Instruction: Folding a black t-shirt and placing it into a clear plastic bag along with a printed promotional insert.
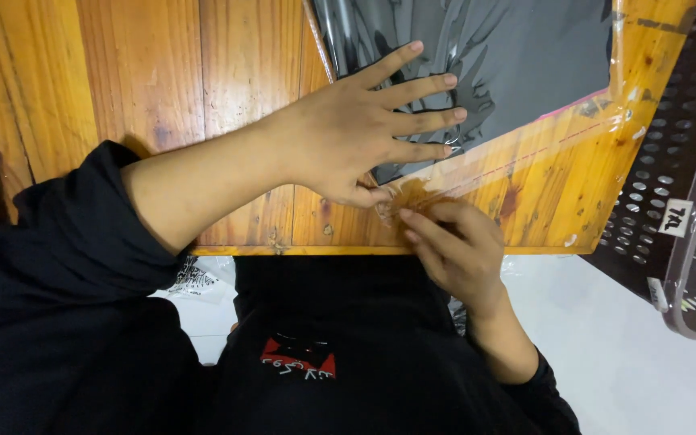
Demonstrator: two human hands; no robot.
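L hand [356, 129] is down flat w/ fingers spread, palm pressing the clear plastic bag [525, 153] onto the desk [147, 80], and inside that bag sits a dark grey folded item [509, 48], just beyond the fingertips. That grip is released, no curl at all, purely a hold-down. R hand [453, 246] comes in right below the L thumb, fingers pinched on the corner of the bag's flap, where a crumpled bit of clear film or tape [412, 197] bunches up; so the R grip is clenched on the flap edge, though exactly how much film sits between the fingers can't be told. The flap's adhesive line runs away from the pinch to the R, up toward the desk's far corner. To do this well, I'd say: keep the L palm weight close to the pinch so the bag doesn't skid, pull the film low and along the flap, not upward, and smooth outward from the pinch so no creases get trapped. Risk, imo, is the thin plastic stretching or the sticky edge folding onto itself. Off to the R of both hands, well apart, a black perforated basket [654, 185] w/ a small white label hangs past the desk edge; dark sleeves and dark top below.
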